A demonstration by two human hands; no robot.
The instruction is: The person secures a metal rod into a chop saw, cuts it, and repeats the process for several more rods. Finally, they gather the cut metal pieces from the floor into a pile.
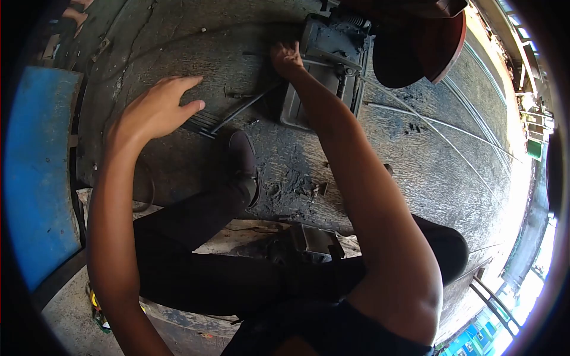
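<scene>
My left hand (155,111) is open above the wooden board, fingers stretched and thumb apart, holding nothing. Just under it lie several short metal rods (203,123), and a longer bar (243,110) slants away from them. My right arm reaches forward to a dark metal machine base (336,38) with a clamp screw. Beside that base, my right hand (288,58) is closed around what looks like a thin metal rod (320,63), which runs across the base. The fingers partly hide their grip.
A red and black rounded guard (442,50) overhangs at the upper right. Long metal rods (439,121) stretch across the board (190,44) to the right. A blue panel (38,166) stands at left. My shoe (241,154) rests near the short rods. Another person's foot (79,18) shows top left.
</scene>
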